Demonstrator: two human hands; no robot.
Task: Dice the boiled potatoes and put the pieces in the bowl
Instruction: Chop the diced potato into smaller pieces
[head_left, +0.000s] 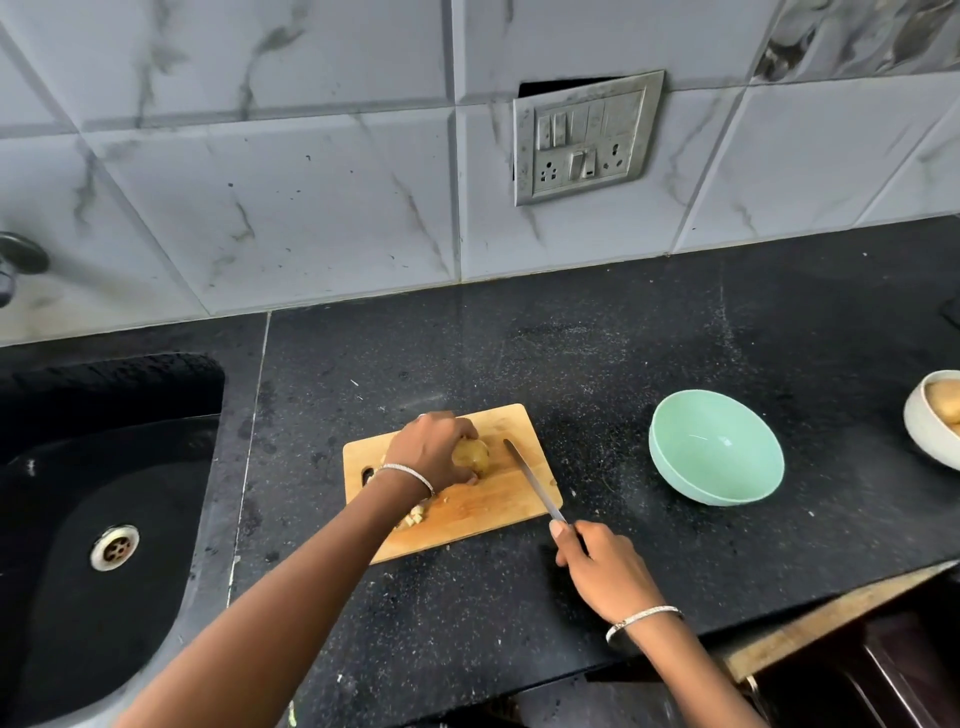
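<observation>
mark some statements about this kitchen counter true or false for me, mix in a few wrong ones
1. The left hand holds a potato on the cutting board. True.
2. The green bowl already holds diced pieces. False: it is empty; the diced pieces lie on the board by the left wrist.
3. The right hand grips a knife with its blade over the board. True.
4. The sink is to the right of the board. False: it is to the left.
5. The white bowl at the right edge holds potatoes. True.
</observation>
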